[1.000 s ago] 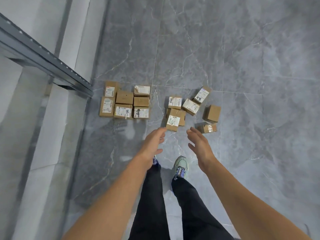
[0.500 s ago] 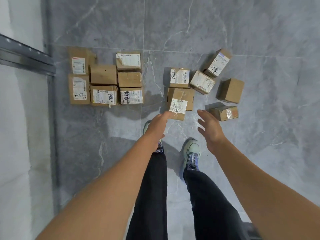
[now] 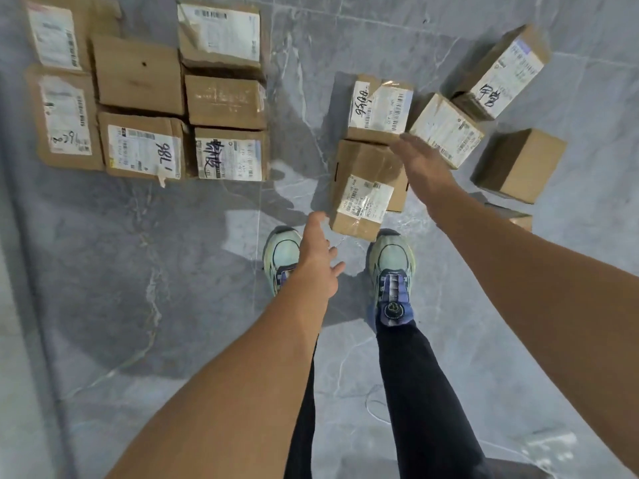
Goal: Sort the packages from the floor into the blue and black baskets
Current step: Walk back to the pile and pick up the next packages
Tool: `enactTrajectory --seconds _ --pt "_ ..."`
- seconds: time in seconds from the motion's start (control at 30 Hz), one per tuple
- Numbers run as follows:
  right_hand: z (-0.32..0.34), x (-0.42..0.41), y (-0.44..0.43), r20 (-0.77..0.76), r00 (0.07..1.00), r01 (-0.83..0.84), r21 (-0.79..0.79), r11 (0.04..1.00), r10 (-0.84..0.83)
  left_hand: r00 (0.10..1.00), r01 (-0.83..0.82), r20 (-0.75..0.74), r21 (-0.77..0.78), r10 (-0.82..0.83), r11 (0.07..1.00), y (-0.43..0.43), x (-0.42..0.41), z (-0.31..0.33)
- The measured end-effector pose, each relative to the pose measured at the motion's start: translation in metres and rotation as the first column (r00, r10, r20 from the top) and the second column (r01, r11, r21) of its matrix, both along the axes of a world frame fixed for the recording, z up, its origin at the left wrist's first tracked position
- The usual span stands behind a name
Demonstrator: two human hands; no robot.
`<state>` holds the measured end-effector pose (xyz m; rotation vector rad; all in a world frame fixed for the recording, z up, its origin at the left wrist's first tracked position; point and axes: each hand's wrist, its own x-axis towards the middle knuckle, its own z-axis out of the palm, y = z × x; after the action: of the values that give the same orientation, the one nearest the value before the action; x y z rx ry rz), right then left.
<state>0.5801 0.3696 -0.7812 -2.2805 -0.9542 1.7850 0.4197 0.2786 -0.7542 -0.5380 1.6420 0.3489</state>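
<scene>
Left hand (image 3: 316, 257): released, fingers straight, tips just beside the near-left corner of the nearest box (image 3: 363, 164). Contact: can't tell.

Right hand (image 3: 420, 164): released too, flat, palm down, at the same box's far-right edge. Touching or hovering, can't tell. Neither hand grasps anything.

Nearest box: brown carton with a white label on its near end. It sits on the grey marbled floor (image 3: 173, 271) just ahead of my shoes (image 3: 392, 257).

The numbered box (image 3: 378, 108), with handwritten digits on its label, sits directly behind it, edges meeting.

To the right is a loose cluster:
- the labelled box (image 3: 446, 129), partly under my right fingers
- the tilted box (image 3: 501, 70), behind the labelled one
- the plain box (image 3: 518, 164)
- the hidden box (image 3: 520, 221), mostly covered by my right forearm

Far left is the packed block (image 3: 138, 74): seven cartons set tight against each other, most of them label up, well apart from the cluster.
</scene>
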Motion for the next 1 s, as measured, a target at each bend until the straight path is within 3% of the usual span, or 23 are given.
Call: enactTrajectory --seconds 0.2,0.43,0.57,0.73,0.87,1.0 --pt "-0.033 -0.005 0.014 0.008 0.99 -0.141 -0.051 0.989 0.142 0.968 -0.25 0.037 0.005 0.249 0.968 0.007 0.01 -0.037" --pt "0.013 -0.003 0.004 0.049 0.954 -0.299 0.044 0.953 0.297 0.967 -0.253 0.015 0.041 0.253 0.966 0.01 -0.008 0.011" --pt "0.086 0.0 0.006 0.038 0.983 -0.179 0.049 0.983 0.177 0.973 -0.226 0.001 0.187 0.23 0.956 0.021 -0.025 0.082" --pt "0.209 -0.013 0.019 -0.019 0.98 -0.183 0.271 0.945 0.196 0.975 -0.174 -0.066 0.365 0.211 0.915 0.035 -0.042 0.205" --pt "0.316 -0.035 0.041 -0.101 0.978 -0.13 0.374 0.918 0.18 0.945 -0.251 -0.053 0.515 0.322 0.819 0.036 -0.059 0.317" --pt "0.426 -0.067 0.046 -0.123 0.947 -0.188 0.536 0.823 0.296 0.903 -0.28 -0.069 0.653 0.423 0.704 0.025 -0.089 0.425"
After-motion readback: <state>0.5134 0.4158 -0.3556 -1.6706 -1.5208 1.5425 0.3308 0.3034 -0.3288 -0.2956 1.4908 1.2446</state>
